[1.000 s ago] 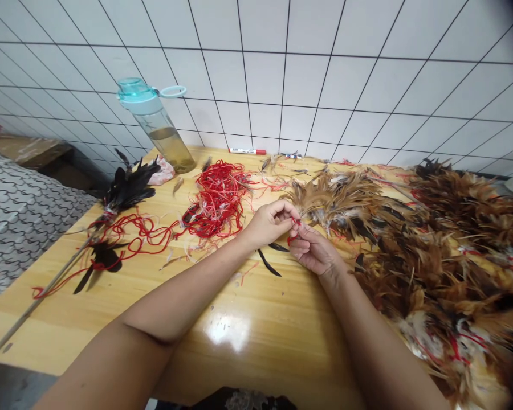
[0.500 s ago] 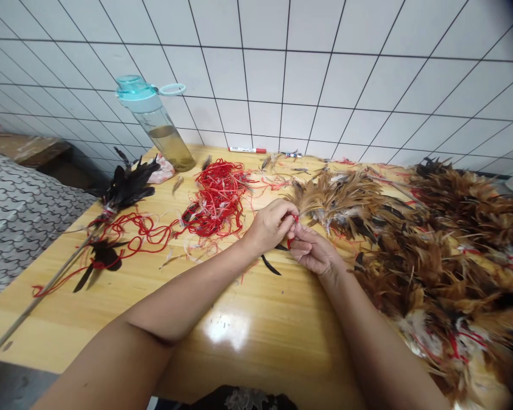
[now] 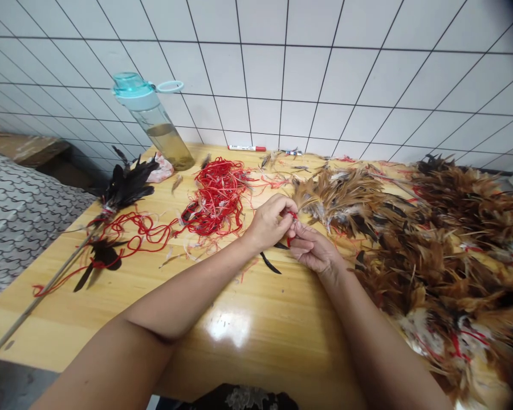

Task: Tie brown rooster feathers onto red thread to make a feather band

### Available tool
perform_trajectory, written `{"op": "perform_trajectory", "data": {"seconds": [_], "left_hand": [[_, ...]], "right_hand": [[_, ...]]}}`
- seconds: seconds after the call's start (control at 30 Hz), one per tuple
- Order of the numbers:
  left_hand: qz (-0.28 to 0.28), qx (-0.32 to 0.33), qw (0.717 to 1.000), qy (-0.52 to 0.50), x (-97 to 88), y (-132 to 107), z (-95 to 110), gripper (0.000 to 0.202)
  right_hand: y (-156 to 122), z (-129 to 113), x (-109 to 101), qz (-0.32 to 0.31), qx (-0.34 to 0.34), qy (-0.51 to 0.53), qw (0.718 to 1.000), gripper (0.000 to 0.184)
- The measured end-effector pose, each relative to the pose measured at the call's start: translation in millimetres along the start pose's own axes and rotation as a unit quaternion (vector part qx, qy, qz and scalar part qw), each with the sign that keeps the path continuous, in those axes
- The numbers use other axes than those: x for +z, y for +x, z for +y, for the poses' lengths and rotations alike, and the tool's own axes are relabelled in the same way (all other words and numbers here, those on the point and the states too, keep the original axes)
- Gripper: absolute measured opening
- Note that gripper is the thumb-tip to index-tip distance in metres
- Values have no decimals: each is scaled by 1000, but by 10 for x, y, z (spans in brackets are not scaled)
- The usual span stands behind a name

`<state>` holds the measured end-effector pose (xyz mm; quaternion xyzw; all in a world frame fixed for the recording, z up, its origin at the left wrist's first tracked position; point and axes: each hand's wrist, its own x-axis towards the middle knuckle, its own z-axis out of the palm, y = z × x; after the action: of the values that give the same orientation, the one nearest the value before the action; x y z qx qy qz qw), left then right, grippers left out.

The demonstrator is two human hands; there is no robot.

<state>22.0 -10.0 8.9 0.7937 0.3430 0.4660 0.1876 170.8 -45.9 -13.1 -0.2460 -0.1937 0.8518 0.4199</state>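
Note:
My left hand (image 3: 273, 221) and my right hand (image 3: 314, 247) meet over the middle of the table, fingertips together. Both are closed in a pinch on a short piece of red string (image 3: 293, 216), which shows between the fingers and again just below them. The rest of the string is hidden by my fingers. A black feather (image 3: 270, 263) lies on the wood under my hands. Just beyond my right hand is a bunch of brown feathers (image 3: 337, 196). A tangled heap of red string (image 3: 221, 196) lies to the left of my left hand.
Tied brown and black feather bunches (image 3: 444, 279) cover the table's right side. At the left, black feathers (image 3: 126, 185) are bound to a long stick (image 3: 38, 299), with loose red string beside it. A water bottle (image 3: 166, 134) and a red marker (image 3: 247, 148) are near the tiled wall (image 3: 316, 74).
Both hands stay together on the red string, with only a slight shift of the fingers. The things on the table have not moved.

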Motion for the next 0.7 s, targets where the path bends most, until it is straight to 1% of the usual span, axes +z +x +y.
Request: {"op": "perform_trajectory", "data": {"seconds": [0.13, 0.27, 0.43, 0.57, 0.7], "left_hand": [[2, 33, 999, 36, 4, -12, -17, 17], [19, 56, 996, 63, 26, -25, -28, 15], [26, 27, 997, 64, 40, -29, -6, 13], [34, 12, 999, 36, 43, -22, 22, 13], [30, 3, 999, 17, 46, -20, 31, 13]], "right_hand": [[-7, -1, 17, -4, -3, 2, 1000, 11], [-9, -4, 36, -7, -12, 10, 1000, 11], [-11, -4, 39, -10, -15, 14, 1000, 11], [-10, -1, 38, -9, -19, 18, 1000, 11], [-8, 0, 43, -5, -16, 20, 1000, 11]]}}
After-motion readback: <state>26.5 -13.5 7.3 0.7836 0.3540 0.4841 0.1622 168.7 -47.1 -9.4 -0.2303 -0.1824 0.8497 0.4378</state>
